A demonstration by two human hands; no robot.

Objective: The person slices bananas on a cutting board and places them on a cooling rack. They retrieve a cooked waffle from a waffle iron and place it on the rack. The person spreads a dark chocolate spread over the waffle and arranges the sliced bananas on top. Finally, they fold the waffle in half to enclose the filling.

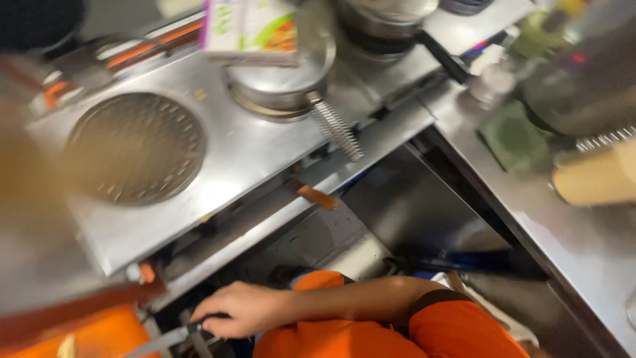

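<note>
My right hand [240,309] reaches left from an orange sleeve [457,328] low in the head view. It is closed around the dark handle of a knife [162,340]. The grey blade points down-left, toward an orange board [93,335] at the bottom left corner. My left hand does not show; a tan blur [20,185] along the left edge is too smeared to identify.
A steel stove top [245,159] carries a round perforated plate [136,146] and a lidded pot [281,83] with a coil handle [336,127]. A printed carton [248,26] lies on the lid. A steel counter [563,232] at right holds a green item [513,136] and a tan cylinder [596,180].
</note>
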